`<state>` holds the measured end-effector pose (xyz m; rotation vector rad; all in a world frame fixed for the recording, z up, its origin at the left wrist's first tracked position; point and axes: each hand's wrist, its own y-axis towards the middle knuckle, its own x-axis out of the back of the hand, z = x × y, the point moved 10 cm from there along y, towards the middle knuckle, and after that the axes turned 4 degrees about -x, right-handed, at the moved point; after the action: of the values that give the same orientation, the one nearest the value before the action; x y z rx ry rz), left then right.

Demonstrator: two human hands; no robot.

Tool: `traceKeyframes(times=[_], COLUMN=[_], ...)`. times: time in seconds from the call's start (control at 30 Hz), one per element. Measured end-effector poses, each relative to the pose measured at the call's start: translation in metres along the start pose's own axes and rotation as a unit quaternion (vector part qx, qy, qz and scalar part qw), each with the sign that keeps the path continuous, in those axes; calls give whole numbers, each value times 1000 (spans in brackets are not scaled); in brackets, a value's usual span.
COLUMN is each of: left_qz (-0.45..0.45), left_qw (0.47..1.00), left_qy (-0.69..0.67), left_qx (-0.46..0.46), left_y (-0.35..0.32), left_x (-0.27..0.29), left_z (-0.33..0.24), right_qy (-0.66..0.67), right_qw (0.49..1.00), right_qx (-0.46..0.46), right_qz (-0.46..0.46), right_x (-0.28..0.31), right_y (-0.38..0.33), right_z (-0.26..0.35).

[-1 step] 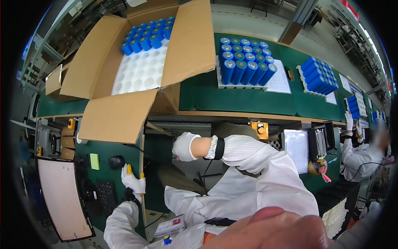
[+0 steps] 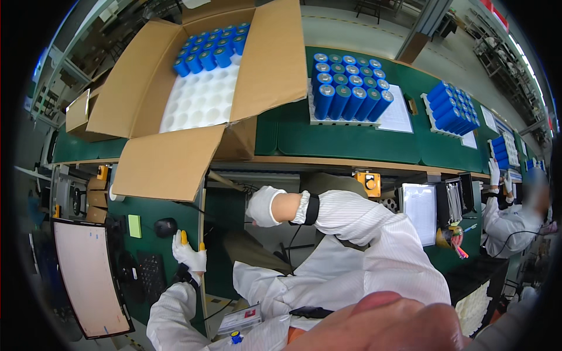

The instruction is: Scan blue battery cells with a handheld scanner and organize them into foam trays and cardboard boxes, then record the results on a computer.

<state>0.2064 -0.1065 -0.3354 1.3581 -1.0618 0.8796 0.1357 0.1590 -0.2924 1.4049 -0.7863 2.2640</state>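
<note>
My left hand [image 2: 188, 253], in a white glove with yellow fingertips, rests at the edge of the green side desk [image 2: 181, 216]. Its fingers are apart and hold nothing. Just beyond the fingertips lies a black computer mouse [image 2: 165, 227]. My right hand [image 2: 263, 206], white-gloved with a bare wrist above a black wristband [image 2: 312, 209], is bent in front of my body over the gap below the workbench. Its fingers are mostly hidden, so I cannot see whether it holds anything. An open cardboard box [image 2: 167, 167] on the bench contains blue cylindrical cells [image 2: 206, 59] in a white foam tray [image 2: 202, 99].
A block of upright blue cells [image 2: 354, 96] stands in a white holder on the green bench [image 2: 345, 143], with more blocks farther right. A monitor [image 2: 88, 278] and keyboard [image 2: 151, 275] are at left. A yellow control box [image 2: 369, 183] hangs under the bench. A co-worker [image 2: 515, 222] works at right.
</note>
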Motion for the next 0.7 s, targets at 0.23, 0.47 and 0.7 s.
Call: traceKeyframes(times=[0.23, 0.47, 0.7], left_qz=[28, 33, 29], left_qw=[999, 999, 999], left_qy=[19, 12, 16], left_qx=[14, 12, 10], left_y=[-4, -4, -4], left_x=[-4, -5, -6], left_z=[5, 7, 8], right_qy=[-23, -20, -14], right_qw=[998, 998, 998], right_qx=[-3, 0, 3], right_qz=[64, 57, 65], right_x=[-16, -18, -25], right_y=[-2, 2, 5], right_z=[3, -3, -5])
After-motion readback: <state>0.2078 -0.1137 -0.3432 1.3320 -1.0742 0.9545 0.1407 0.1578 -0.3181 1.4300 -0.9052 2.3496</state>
